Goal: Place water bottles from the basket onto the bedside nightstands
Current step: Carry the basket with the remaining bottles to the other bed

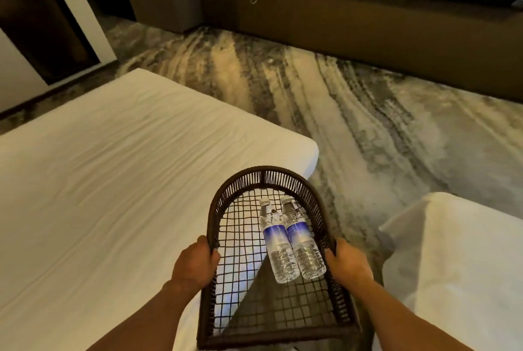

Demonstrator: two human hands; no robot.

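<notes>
I carry a dark woven basket with an open mesh bottom in front of me. My left hand grips its left rim and my right hand grips its right rim. Two clear water bottles with blue labels lie side by side in it, caps pointing away from me: one on the left, one on the right. The basket hangs over the corner of a white bed and the gap beside it. No nightstand is in view.
A white bed fills the left side. A second white bed corner sits at the right. Patterned carpet runs between and beyond them. A long dark bench with white items on top lines the far wall.
</notes>
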